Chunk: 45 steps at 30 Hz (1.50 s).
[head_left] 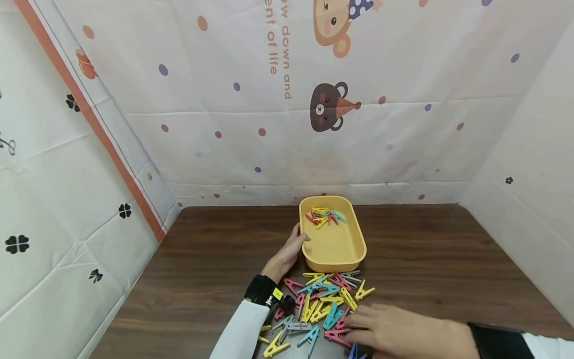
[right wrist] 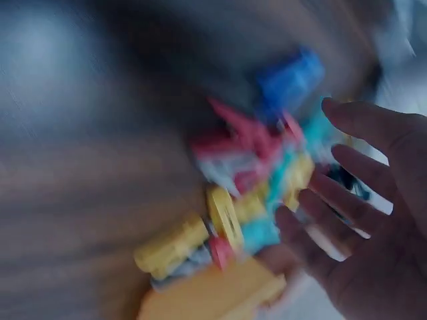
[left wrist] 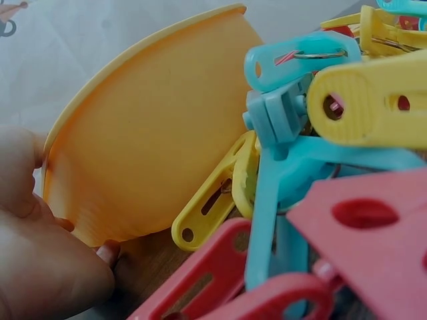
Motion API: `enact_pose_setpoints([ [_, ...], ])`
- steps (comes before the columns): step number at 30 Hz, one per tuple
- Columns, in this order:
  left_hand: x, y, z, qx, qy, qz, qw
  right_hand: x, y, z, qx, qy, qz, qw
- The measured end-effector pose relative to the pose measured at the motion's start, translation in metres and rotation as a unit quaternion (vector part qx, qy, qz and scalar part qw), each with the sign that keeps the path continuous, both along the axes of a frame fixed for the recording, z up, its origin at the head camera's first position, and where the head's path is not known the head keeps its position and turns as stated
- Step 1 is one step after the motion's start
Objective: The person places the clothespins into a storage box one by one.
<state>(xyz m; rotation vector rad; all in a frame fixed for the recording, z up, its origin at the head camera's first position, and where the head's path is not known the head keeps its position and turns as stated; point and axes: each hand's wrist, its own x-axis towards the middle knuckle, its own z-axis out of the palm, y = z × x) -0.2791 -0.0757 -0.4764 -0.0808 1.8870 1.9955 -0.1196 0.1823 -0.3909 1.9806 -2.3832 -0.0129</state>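
A yellow plastic tray [head_left: 337,245] is tilted up at the far side of the pile, with several small clothespins [head_left: 324,217] in its far end. My left hand [head_left: 287,255] grips the tray's left side, thumb over the rim and fingers underneath. The left wrist view shows the tray's outer wall [left wrist: 153,127] beside the hand [left wrist: 47,233]. Close in front lies a heap of plastic clothespins [head_left: 320,306] in yellow, red, blue and grey. My right hand [head_left: 399,329] hovers over the heap's right side, fingers spread and holding nothing in the right wrist view [right wrist: 373,207].
The brown wooden table [head_left: 202,279] extends to both sides of the heap. Behind it hangs a white printed cloth [head_left: 251,149], with more white cloth at left and right. A grey surface shows under the near clothespins.
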Motion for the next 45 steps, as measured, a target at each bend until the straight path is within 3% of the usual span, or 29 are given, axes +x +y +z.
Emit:
enact_pose_setpoints([
  [3, -0.003, -0.002, 0.002, -0.003, 0.008, 0.002, 1.0, 0.004, -0.003, -0.015, 0.044, 0.067, 0.04, 0.996],
  [5, -0.006, -0.002, 0.003, -0.001, 0.014, 0.007, 0.9999, 0.001, -0.007, -0.019, 0.05, 0.079, 0.044, 0.995],
  [13, -0.006, 0.005, 0.004, 0.003, 0.01, 0.002, 0.9999, -0.006, -0.008, -0.023, 0.029, 0.072, 0.071, 0.994],
  [23, -0.006, 0.007, 0.004, 0.006, 0.016, -0.002, 0.9999, -0.001, 0.001, -0.027, 0.066, 0.102, 0.096, 0.988],
  [26, -0.006, 0.006, 0.005, 0.003, 0.015, -0.004, 0.9999, 0.004, -0.001, -0.027, 0.057, 0.074, 0.096, 0.991],
  [30, -0.007, 0.004, 0.005, 0.001, 0.013, 0.0, 0.9999, 0.009, -0.006, -0.037, 0.035, -0.027, 0.087, 0.995],
  [33, -0.009, 0.003, 0.004, 0.001, 0.013, 0.001, 0.9999, 0.008, -0.007, -0.044, 0.034, -0.045, 0.096, 0.994],
  [36, -0.009, 0.002, 0.003, -0.002, 0.01, -0.004, 0.9999, 0.004, -0.005, -0.038, 0.037, 0.004, 0.104, 0.994],
  [39, -0.007, 0.002, 0.002, -0.005, 0.006, -0.005, 1.0, -0.006, -0.005, -0.024, -0.002, 0.053, 0.083, 0.995],
  [41, -0.006, 0.001, 0.001, -0.006, 0.005, -0.003, 1.0, -0.019, -0.006, -0.013, -0.04, 0.051, 0.049, 0.997],
  [43, -0.005, 0.001, 0.001, -0.006, 0.004, -0.003, 1.0, -0.036, -0.01, 0.003, -0.069, 0.011, -0.008, 0.998],
  [45, -0.004, 0.002, 0.0, -0.004, 0.005, -0.004, 1.0, -0.059, -0.015, 0.023, -0.101, -0.054, -0.075, 0.991],
])
